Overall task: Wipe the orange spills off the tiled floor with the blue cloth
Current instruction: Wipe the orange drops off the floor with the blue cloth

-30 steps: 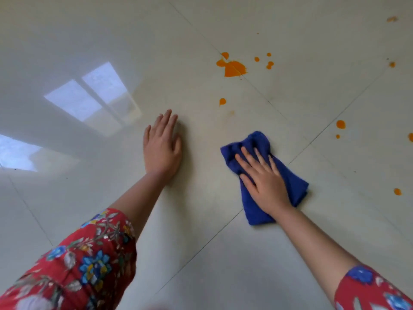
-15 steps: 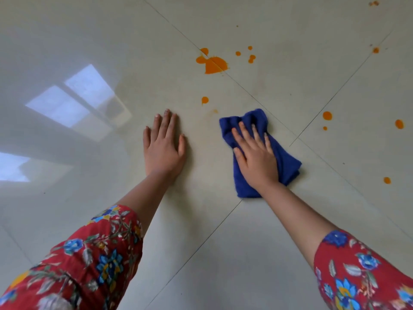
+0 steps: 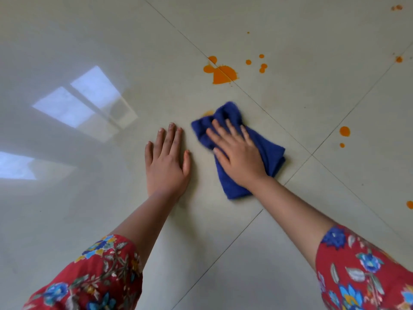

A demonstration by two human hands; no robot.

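Closest to the camera, two red floral-print sleeves, one at lower left [image 3: 89, 278] and one at lower right [image 3: 366, 271], frame the bare forearms reaching out over the glossy pale-grey tiled floor [image 3: 245, 265]. The left hand [image 3: 166, 164] lies palm-down on the tile, fingers straight and close together, holding nothing. Just beside it, the right hand [image 3: 239, 157] presses flat on the crumpled dark blue cloth [image 3: 270, 153], its fingers straight and slightly fanned across the fabric rather than curled round it. The cloth lies on the floor near the crossing of two grout lines, and its far edge is blurred.

At that far edge a small orange smear [image 3: 207, 113] peeks out, touching the cloth and partly covered by it. Farther on, a large orange splash [image 3: 221, 73] sits across a grout line, with a few small orange drops [image 3: 262, 67] to its right. More round orange spots lie well apart on the right – one [image 3: 344, 131] beyond the crossing, one [image 3: 410, 204] at the frame's edge, and a brownish one [image 3: 399, 59] farther away. On the left, a bright window reflection [image 3: 85, 101] shines on the tiles.
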